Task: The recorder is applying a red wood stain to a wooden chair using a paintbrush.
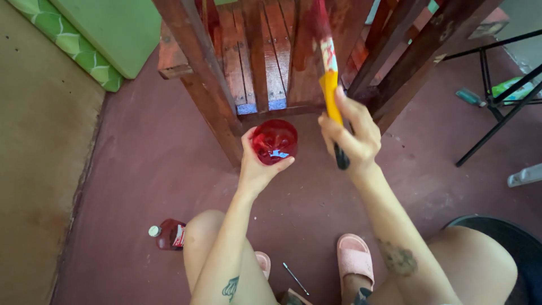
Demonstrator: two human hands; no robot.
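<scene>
My left hand (pixel 255 168) holds a small clear cup (pixel 274 141) with red stain in it, just in front of a wooden chair (pixel 265 62). My right hand (pixel 351 138) grips a paintbrush (pixel 330 85) with a yellow and black handle. Its red, wet bristles point up against a dark reddish board of the chair. The chair's slats are partly stained red and show blue patches low down.
A small dark bottle (pixel 168 235) with a white cap lies on the maroon floor by my left knee. A thin metal tool (pixel 295 278) lies between my pink slippers (pixel 354 257). A black metal stand (pixel 497 107) is at right, a green panel (pixel 107 34) at top left.
</scene>
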